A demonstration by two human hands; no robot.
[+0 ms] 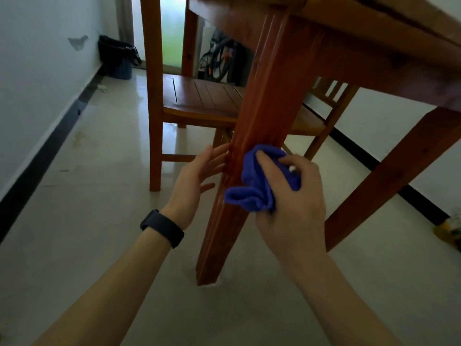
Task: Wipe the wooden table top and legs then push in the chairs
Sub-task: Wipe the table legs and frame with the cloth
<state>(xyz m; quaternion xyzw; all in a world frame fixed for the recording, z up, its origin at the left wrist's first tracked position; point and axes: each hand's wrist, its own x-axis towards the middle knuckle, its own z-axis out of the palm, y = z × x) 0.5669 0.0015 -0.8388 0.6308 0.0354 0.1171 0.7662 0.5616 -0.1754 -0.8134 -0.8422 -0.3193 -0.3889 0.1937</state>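
While both forearms reach in from the bottom edge, the right hand sits closest w/ its fingers curled and clamped on a bunched blue cloth, pressing it against the right face of the nearest table leg, roughly mid-height. Thumb lies across the top of the cloth; a loose fold hangs below the palm. Left hand is on the opposite side of the same leg, fingers straight and slightly spread, tips touching the wood, holding nothing. Black wristband on the left wrist.

Leg is reddish-brown w/ lengthwise grooves, looks tilted in this wide-angle view, foot standing on the pale glossy floor tiles. A second table leg stands to the right, well apart. Underside and edge of the table top fill the upper right.

Behind the near leg: a wooden chair w/ slatted seat, partly under the table, front left leg near the person's left hand. Another chair farther right, mostly hidden by the table.

Far back: dark bin w/ black liner against the left wall, near the corner. Tangle of dark cables by the frosted door, too dim to tell more. Black skirting runs along both walls.
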